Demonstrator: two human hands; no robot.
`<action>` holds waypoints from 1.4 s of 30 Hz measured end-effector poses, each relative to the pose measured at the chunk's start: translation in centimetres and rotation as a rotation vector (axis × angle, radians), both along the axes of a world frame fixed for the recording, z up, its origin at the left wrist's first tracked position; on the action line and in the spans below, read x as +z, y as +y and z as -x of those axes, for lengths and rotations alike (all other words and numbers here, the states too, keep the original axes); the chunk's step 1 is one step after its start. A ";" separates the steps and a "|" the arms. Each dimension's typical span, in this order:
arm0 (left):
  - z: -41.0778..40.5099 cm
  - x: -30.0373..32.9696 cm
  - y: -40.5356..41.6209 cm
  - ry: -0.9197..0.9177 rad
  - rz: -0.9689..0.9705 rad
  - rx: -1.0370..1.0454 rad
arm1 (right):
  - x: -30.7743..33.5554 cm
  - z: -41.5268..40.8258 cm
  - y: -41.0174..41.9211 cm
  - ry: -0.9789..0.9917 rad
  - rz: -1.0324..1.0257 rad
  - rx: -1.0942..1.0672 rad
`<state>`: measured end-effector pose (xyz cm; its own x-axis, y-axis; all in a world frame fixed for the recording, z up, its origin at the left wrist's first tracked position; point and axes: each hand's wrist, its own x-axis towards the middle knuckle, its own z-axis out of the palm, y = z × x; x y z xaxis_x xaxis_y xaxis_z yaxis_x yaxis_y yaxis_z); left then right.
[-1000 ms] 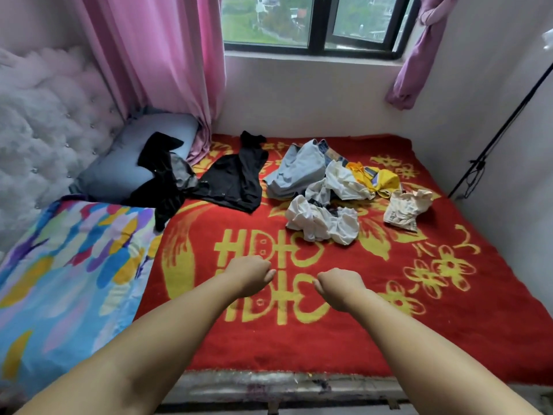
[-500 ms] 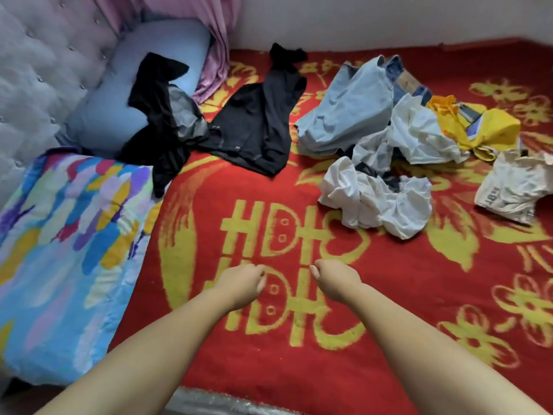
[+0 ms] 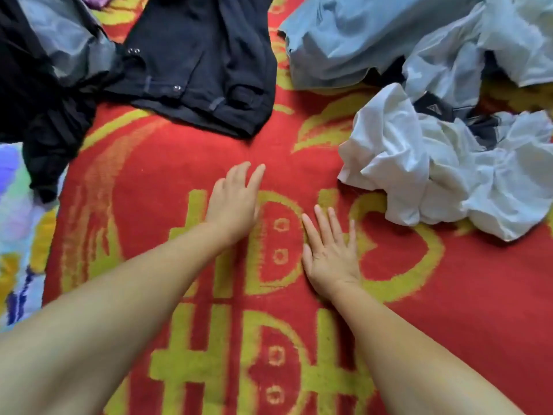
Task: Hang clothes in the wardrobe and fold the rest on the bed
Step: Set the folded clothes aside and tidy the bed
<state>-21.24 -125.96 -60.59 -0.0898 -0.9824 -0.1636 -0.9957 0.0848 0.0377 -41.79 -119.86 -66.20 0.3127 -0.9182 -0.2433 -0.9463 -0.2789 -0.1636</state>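
Reaching out over the red blanket (image 3: 449, 310) with its yellow pattern, both bare hands lie spread and hold nothing. The left hand (image 3: 233, 202) is palm down, its fingers straight and close together, pointing toward the hem of the black garment (image 3: 203, 64) but apart from it. The right hand (image 3: 330, 253) is turned palm up, fingers straight and slightly fanned, near the bed surface between the left hand and the crumpled white garment (image 3: 434, 175); whether either hand actually presses the blanket cannot be told. Neither grip has cloth in it.

The clothes are all on the bed. The black garment lies flat at upper centre, with snaps showing near its edge. A second black and grey garment (image 3: 51, 85) is bunched at upper left, its sleeve trailing down onto the multicoloured quilt (image 3: 21, 235) at the left edge. A light blue garment (image 3: 359, 40) lies at upper right, touching the white heap, in whose folds a dark piece shows.

Half a second ago both hands were curled into loose fists side by side; now the fingers are straightened and the left hand sits further forward. The view has also closed in on the bed, so the pillow and the yellow garment are out of frame.
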 end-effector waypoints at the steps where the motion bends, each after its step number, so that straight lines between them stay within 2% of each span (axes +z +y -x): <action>1: -0.9 -0.7 -1.2 -0.011 0.024 -0.023 | -0.4 -0.2 0.2 -0.028 0.056 -0.019; 4: -1.9 -1.8 -4.8 -0.060 0.065 -0.070 | -0.5 -0.2 0.5 -0.065 0.116 -0.027; 8: -2.0 -2.2 -10.2 -0.138 0.067 0.020 | -0.4 -0.3 0.7 -0.054 0.121 -0.023; 16: -2.7 0.9 -15.8 -0.073 0.036 0.052 | -0.6 0.0 0.6 -0.055 0.145 -0.034; 18: -3.1 1.9 -14.3 -0.033 0.037 0.092 | -0.9 0.1 0.7 -0.078 0.163 -0.035; 21: -2.8 1.9 -7.5 -0.011 0.010 0.076 | -1.1 -0.1 0.4 -0.084 0.135 -0.049; 24: -1.1 1.7 1.7 0.051 -0.130 0.052 | -0.3 -0.1 -0.2 -0.020 -0.041 -0.039; 28: 1.4 4.5 11.0 0.210 -0.362 0.055 | 4.9 -0.2 0.3 -0.079 -0.333 0.082; 31: 3.5 9.2 14.2 0.383 -0.309 0.286 | 11.3 -0.2 3.5 -0.197 -0.441 0.216; 32: 4.0 11.3 14.5 0.454 -0.277 0.388 | 13.7 -0.5 4.7 -0.304 -0.466 0.190; 34: 4.8 15.9 14.5 0.576 -0.228 0.497 | 18.8 -1.3 6.3 -0.607 -0.555 -0.013; 36: 5.8 20.9 14.1 0.712 -0.174 0.543 | 23.8 -2.1 6.9 -0.823 -0.539 -0.231; 38: 6.5 26.1 13.5 0.930 -0.102 0.601 | 28.5 -2.7 6.9 -0.964 -0.498 -0.336; 40: 6.8 31.4 12.6 1.136 -0.041 0.649 | 33.6 -2.8 6.6 -1.002 -0.491 -0.265; 42: 6.9 36.4 11.9 1.310 -0.030 0.659 | 38.2 -2.3 6.2 -0.925 -0.427 -0.141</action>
